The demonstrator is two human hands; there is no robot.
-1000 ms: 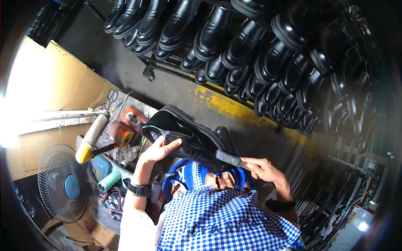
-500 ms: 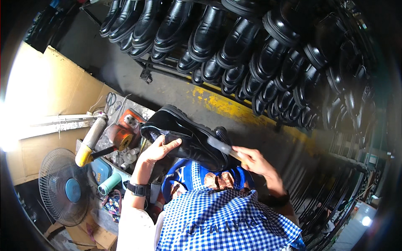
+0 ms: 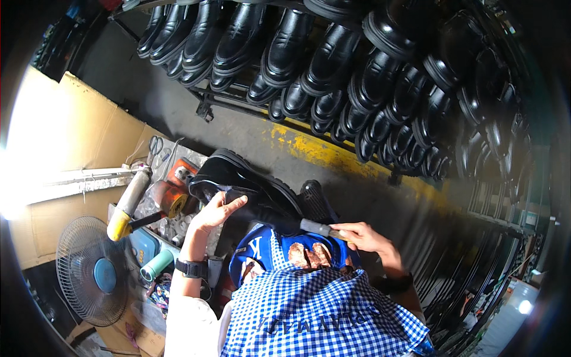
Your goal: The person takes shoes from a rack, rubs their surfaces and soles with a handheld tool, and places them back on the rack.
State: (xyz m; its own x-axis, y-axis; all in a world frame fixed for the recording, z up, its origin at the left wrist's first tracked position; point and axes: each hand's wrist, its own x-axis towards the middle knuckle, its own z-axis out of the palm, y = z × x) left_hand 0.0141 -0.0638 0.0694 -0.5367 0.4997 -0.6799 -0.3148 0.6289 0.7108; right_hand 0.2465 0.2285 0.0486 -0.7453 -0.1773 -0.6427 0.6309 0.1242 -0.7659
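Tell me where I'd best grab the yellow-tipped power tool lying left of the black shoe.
Probably around the grey barrel of the power tool, coming from above. It lies tilted with its long body bare, while the yellow end has a side handle jutting out and the upper end sits near clutter.

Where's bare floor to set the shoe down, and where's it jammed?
Free: the dark floor strip between the shoe rack and the cardboard sheet, running along the yellow floor line. Crowded: the bin of tools and the fan beside the left hand. The right hand holds a tool against the black shoe.
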